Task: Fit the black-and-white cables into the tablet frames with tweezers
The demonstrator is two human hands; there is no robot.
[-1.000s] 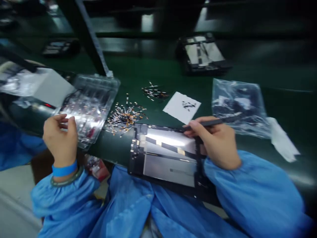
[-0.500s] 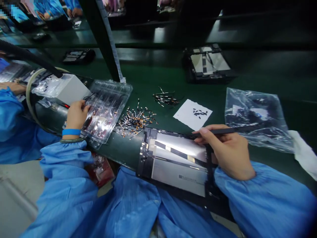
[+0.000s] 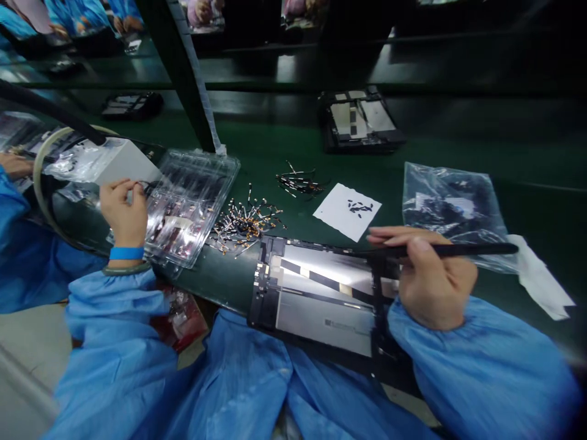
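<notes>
My right hand (image 3: 433,278) grips a pair of black tweezers (image 3: 477,249), its points toward the left. Below it lies an opened tablet (image 3: 325,330) with silvery plates, dark strips and a small board along its left side. My left hand (image 3: 125,211), with a blue band at the wrist, is at the left edge of a clear plastic tray (image 3: 183,211) of small parts. Its fingers are curled together by a thin dark cable; what they hold, if anything, is hidden. A pile of small flex cables (image 3: 247,223) lies between the tray and the tablet.
White paper (image 3: 346,223) bears small black pieces. Beside it are more thin cables (image 3: 300,183), a clear plastic bag (image 3: 452,208) and a white strip (image 3: 543,284). Stacked tablets (image 3: 360,119) stand behind. A white box (image 3: 131,162) and a co-worker's sleeve (image 3: 22,244) are at left.
My right hand has moved slightly right and turned, so the tweezers lie more level across it. My left hand has shifted left, away from the tray's middle. The whole view has shifted a little.
</notes>
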